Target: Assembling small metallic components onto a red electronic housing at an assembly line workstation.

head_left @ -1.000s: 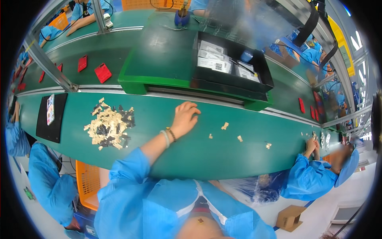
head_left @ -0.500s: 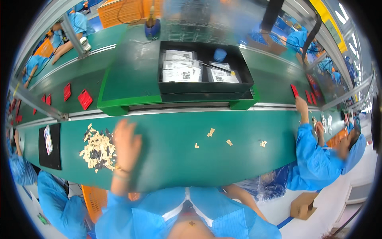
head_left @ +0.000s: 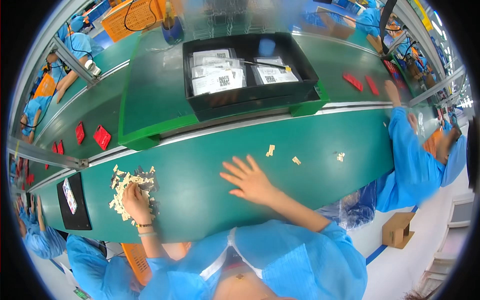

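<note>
Head view: your left hand (head_left: 134, 200) rests on the pile of small beige parts (head_left: 131, 190), fingers curled among them. Pinch only a few. Your right hand (head_left: 250, 179) lies flat and released on the bench (head_left: 320, 145), right of that pile.

On the workbench (head_left: 200, 200), a heap of small parts (head_left: 131, 189) lay toward the left end, with the left hand (head_left: 135, 201) on it. The right hand (head_left: 251, 181) rested flat near the middle. Three loose pieces (head_left: 296, 160) lay right of it. Behind, a tray (head_left: 250, 95) sat on a raised platform (head_left: 150, 100).
</note>
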A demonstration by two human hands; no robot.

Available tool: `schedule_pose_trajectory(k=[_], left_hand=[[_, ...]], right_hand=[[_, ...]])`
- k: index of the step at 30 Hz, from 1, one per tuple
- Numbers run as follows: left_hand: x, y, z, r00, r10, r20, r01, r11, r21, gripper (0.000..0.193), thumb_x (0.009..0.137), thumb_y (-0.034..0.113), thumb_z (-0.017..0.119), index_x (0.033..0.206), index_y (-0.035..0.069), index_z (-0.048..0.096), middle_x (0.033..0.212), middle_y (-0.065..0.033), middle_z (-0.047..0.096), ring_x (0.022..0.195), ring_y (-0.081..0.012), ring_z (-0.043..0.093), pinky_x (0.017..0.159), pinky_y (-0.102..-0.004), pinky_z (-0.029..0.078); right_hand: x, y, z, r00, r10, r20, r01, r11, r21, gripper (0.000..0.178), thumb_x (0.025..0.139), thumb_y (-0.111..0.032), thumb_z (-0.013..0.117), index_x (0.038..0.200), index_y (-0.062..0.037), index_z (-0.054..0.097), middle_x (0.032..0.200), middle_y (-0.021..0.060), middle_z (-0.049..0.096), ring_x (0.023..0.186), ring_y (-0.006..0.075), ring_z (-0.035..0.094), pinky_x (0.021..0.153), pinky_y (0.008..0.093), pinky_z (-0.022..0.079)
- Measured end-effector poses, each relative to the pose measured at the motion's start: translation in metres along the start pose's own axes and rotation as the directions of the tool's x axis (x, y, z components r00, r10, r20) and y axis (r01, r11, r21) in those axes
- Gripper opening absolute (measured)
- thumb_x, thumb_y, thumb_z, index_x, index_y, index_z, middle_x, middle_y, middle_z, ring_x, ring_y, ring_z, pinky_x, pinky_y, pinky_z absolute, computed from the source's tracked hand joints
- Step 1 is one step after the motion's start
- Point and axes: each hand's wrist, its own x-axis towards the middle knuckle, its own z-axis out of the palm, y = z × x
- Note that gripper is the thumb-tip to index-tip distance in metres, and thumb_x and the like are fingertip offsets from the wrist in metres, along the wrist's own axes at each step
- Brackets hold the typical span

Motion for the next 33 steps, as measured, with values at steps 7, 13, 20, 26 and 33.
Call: schedule_pose_trajectory(k=[7, 13, 20, 26, 33], left_hand=[[0.012, -0.006, -0.012, 0.991, -0.107, -0.076, 0.099, 0.99, -0.102, 0.018, 0.084, 0.01, 0.066, 0.097, -0.001, 0.061, 0.09, -0.0128, 0.056, 0.086, -0.0261, 0.055, 0.078, -0.0359, 0.045], [0.006, -0.024, -0.007, 0.986, -0.014, -0.164, -0.011, 0.989, -0.15, 0.013, 0.087, 0.011, 0.063, 0.092, -0.001, 0.059, 0.088, -0.0109, 0.055, 0.082, -0.0227, 0.051, 0.073, -0.0334, 0.043], [0.014, -0.062, -0.011, 0.975, -0.179, 0.133, 0.223, 0.79, -0.572, 0.016, 0.085, 0.008, 0.067, 0.082, 0.001, 0.053, 0.075, -0.0021, 0.052, 0.067, -0.0107, 0.044, 0.062, -0.0245, 0.039], [0.005, -0.018, -0.029, 0.99, -0.109, -0.087, 0.055, 0.875, -0.481, 0.01, 0.092, 0.008, 0.056, 0.088, -0.001, 0.055, 0.077, -0.0033, 0.055, 0.069, -0.011, 0.049, 0.063, -0.0242, 0.04], [-0.005, 0.091, -0.03, 0.967, 0.026, -0.253, -0.106, 0.945, -0.31, 0.011, 0.096, 0.004, 0.047, 0.099, -0.002, 0.056, 0.086, -0.0089, 0.057, 0.077, -0.0189, 0.053, 0.072, -0.0283, 0.044]], right_hand=[[-0.047, 0.034, -0.018, 0.883, 0.405, -0.237, -0.449, 0.876, -0.177, 0.061, 0.087, -0.046, 0.054, 0.139, -0.0178, 0.043, 0.148, 0.0114, 0.032, 0.136, 0.0358, 0.029, 0.11, 0.0586, 0.016], [-0.078, 0.038, -0.022, 0.841, 0.475, -0.259, -0.521, 0.839, -0.154, 0.059, 0.085, -0.04, 0.059, 0.136, -0.0147, 0.044, 0.149, 0.0138, 0.03, 0.137, 0.035, 0.027, 0.11, 0.0579, 0.018], [-0.05, 0.021, -0.018, 0.937, 0.3, -0.181, -0.311, 0.95, -0.036, 0.056, 0.085, -0.034, 0.061, 0.135, -0.0133, 0.045, 0.149, 0.0127, 0.029, 0.139, 0.0327, 0.024, 0.112, 0.0542, 0.015], [-0.066, 0.048, -0.037, 0.914, 0.339, -0.224, -0.359, 0.931, -0.058, 0.053, 0.084, -0.03, 0.062, 0.132, -0.013, 0.048, 0.147, 0.0137, 0.032, 0.138, 0.0332, 0.026, 0.112, 0.0525, 0.018], [-0.14, 0.231, -0.085, 0.602, 0.573, -0.557, -0.696, 0.718, -0.013, 0.045, 0.084, -0.013, 0.059, 0.127, -0.0085, 0.049, 0.141, 0.0205, 0.038, 0.133, 0.0382, 0.033, 0.107, 0.0461, 0.028]])
